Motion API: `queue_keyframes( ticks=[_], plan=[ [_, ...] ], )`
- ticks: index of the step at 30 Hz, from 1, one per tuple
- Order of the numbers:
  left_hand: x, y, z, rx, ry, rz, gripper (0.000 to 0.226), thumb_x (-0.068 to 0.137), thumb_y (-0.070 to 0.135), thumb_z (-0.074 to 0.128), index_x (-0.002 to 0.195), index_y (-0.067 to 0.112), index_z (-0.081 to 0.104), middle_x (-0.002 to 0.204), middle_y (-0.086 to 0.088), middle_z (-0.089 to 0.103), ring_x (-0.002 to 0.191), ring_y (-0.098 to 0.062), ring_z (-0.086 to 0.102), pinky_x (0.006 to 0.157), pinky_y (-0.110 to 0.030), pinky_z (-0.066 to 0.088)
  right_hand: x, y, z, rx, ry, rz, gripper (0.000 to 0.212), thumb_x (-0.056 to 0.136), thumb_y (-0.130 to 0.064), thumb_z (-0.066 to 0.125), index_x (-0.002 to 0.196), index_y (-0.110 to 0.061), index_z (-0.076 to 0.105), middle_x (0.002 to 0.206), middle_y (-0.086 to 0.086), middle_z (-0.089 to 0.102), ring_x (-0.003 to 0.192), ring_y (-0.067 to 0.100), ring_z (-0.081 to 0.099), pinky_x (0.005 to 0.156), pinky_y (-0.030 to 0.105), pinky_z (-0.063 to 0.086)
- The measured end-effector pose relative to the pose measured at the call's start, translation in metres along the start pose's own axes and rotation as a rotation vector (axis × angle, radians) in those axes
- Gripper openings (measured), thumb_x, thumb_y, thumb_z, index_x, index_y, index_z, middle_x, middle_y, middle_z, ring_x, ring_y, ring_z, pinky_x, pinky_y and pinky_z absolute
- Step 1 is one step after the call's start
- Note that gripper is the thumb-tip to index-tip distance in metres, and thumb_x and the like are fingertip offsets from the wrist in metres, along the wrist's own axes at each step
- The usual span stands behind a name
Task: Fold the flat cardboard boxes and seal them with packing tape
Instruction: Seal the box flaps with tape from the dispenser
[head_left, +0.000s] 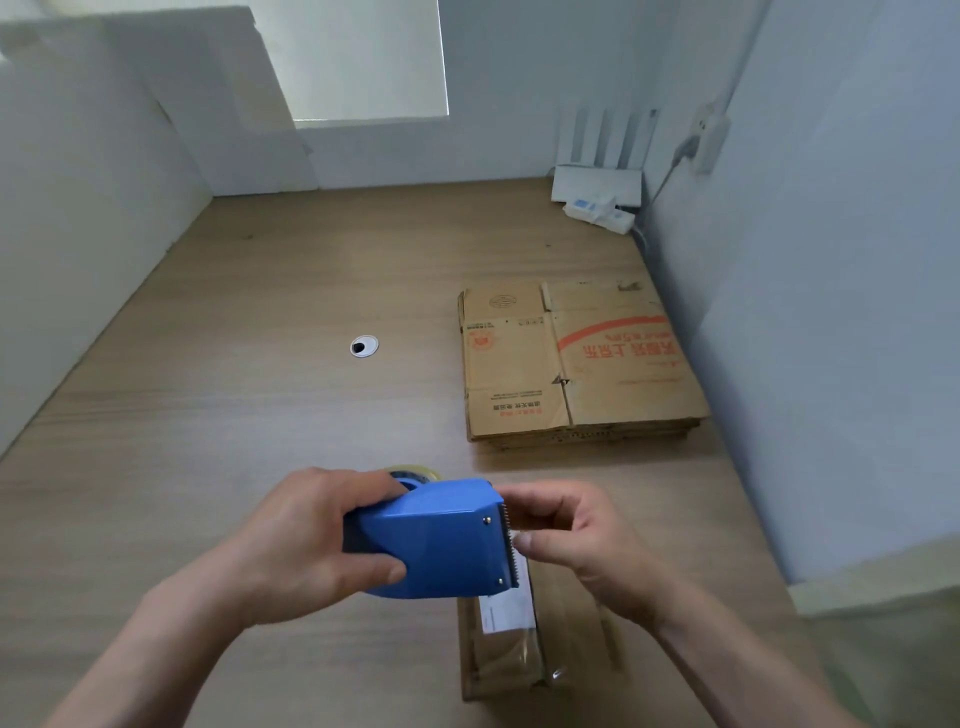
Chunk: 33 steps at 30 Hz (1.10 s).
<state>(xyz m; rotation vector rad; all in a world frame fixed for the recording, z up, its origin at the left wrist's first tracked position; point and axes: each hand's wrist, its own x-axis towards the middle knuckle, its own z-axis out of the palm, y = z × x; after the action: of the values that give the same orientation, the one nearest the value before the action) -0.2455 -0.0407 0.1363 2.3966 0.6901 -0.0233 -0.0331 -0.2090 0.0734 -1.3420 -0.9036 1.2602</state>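
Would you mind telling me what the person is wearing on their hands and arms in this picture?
The left hand and right hand are bare: no gloves, and no rings on the fingers that show. The left forearm and right forearm are bare too, with no sleeve, watch or bracelet in view down to the picture's edge.

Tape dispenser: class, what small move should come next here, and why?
Probably draw tape out past the blade toward the box below. The left hand grips the dispenser, the right hand has its fingertips at the toothed blade, though whether it pinches tape yet is unclear, and the box lies just underneath.
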Motion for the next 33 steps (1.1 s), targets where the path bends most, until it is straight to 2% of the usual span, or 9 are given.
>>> queue_keyframes(
  ticks=[4, 6, 9, 12, 16, 21, 24, 27, 33],
  plan=[
    [0.003, 0.002, 0.003, -0.007, 0.0, 0.018, 0.038, 0.056, 0.053, 0.065, 0.087, 0.032, 0.068, 0.079, 0.015, 0.066, 0.075, -0.011, 0.061, 0.066, -0.037, 0.05, -0.003, 0.008, -0.001, 0.061, 0.089, 0.025, 0.05, 0.083, 0.001, 0.062, 0.132, -0.006, 0.062, 0.118, 0.01, 0.073, 0.115, 0.024, 0.067, 0.099, 0.038, 0.054],
    [0.003, 0.004, 0.004, -0.031, -0.018, 0.024, 0.037, 0.056, 0.051, 0.066, 0.087, 0.031, 0.068, 0.079, 0.015, 0.067, 0.074, -0.011, 0.062, 0.065, -0.038, 0.051, -0.003, 0.011, 0.0, 0.05, 0.149, 0.059, 0.042, 0.087, 0.003, 0.068, 0.128, -0.006, 0.065, 0.104, 0.011, 0.074, 0.099, 0.021, 0.07, 0.089, 0.034, 0.057],
    [0.004, 0.004, 0.008, -0.092, -0.047, 0.011, 0.037, 0.055, 0.049, 0.068, 0.086, 0.03, 0.07, 0.079, 0.012, 0.068, 0.073, -0.013, 0.062, 0.065, -0.039, 0.051, -0.003, 0.013, 0.002, 0.023, 0.242, 0.079, 0.019, 0.088, 0.003, 0.069, 0.106, -0.002, 0.073, 0.086, 0.017, 0.072, 0.072, 0.016, 0.066, 0.069, 0.029, 0.056],
    [0.006, -0.001, 0.014, -0.163, -0.052, -0.01, 0.035, 0.054, 0.046, 0.07, 0.086, 0.03, 0.068, 0.075, 0.007, 0.066, 0.07, -0.015, 0.061, 0.065, -0.04, 0.05, -0.006, 0.013, 0.002, 0.089, 0.308, 0.097, 0.003, 0.086, 0.003, 0.071, 0.085, 0.0, 0.07, 0.072, 0.015, 0.068, 0.063, 0.017, 0.063, 0.061, 0.029, 0.053],
    [0.013, -0.009, 0.021, -0.236, -0.123, -0.028, 0.036, 0.057, 0.045, 0.072, 0.091, 0.037, 0.068, 0.077, 0.005, 0.067, 0.071, -0.015, 0.061, 0.063, -0.031, 0.047, -0.012, 0.008, -0.003, 0.081, 0.3, 0.146, 0.01, 0.086, 0.002, 0.07, 0.077, -0.003, 0.067, 0.069, 0.01, 0.068, 0.059, 0.018, 0.062, 0.057, 0.029, 0.051],
    [0.03, -0.052, 0.004, -0.3, -0.104, -0.186, 0.039, 0.052, 0.051, 0.072, 0.083, 0.027, 0.069, 0.073, -0.005, 0.064, 0.064, -0.013, 0.057, 0.062, -0.032, 0.04, -0.008, 0.015, -0.058, 0.062, 0.528, 0.249, 0.018, 0.088, 0.0, 0.07, 0.072, -0.005, 0.063, 0.062, 0.009, 0.064, 0.051, 0.014, 0.056, 0.05, 0.027, 0.046],
    [0.048, -0.068, 0.005, -0.298, -0.19, -0.274, 0.039, 0.049, 0.053, 0.073, 0.08, 0.03, 0.071, 0.071, 0.002, 0.066, 0.064, -0.011, 0.06, 0.062, -0.029, 0.041, 0.006, 0.032, -0.074, -0.011, 0.554, 0.346, 0.019, 0.09, -0.005, 0.07, 0.072, -0.007, 0.065, 0.064, 0.009, 0.066, 0.051, 0.012, 0.057, 0.05, 0.028, 0.046],
    [0.066, -0.076, 0.013, -0.268, -0.238, -0.345, 0.041, 0.052, 0.049, 0.075, 0.079, 0.019, 0.071, 0.074, 0.0, 0.068, 0.067, -0.014, 0.062, 0.064, -0.029, 0.041, 0.02, 0.048, -0.076, -0.048, 0.574, 0.401, 0.02, 0.091, -0.006, 0.069, 0.072, -0.007, 0.066, 0.064, 0.008, 0.067, 0.053, 0.013, 0.058, 0.05, 0.028, 0.046],
    [0.08, -0.085, 0.023, -0.226, -0.272, -0.401, 0.035, 0.056, 0.045, 0.074, 0.079, 0.018, 0.072, 0.075, 0.001, 0.07, 0.071, -0.018, 0.063, 0.066, -0.031, 0.042, 0.028, 0.067, -0.072, -0.148, 0.629, 0.454, 0.018, 0.09, -0.008, 0.069, 0.072, -0.007, 0.068, 0.063, 0.007, 0.067, 0.057, 0.015, 0.059, 0.053, 0.029, 0.046]
  ],
)
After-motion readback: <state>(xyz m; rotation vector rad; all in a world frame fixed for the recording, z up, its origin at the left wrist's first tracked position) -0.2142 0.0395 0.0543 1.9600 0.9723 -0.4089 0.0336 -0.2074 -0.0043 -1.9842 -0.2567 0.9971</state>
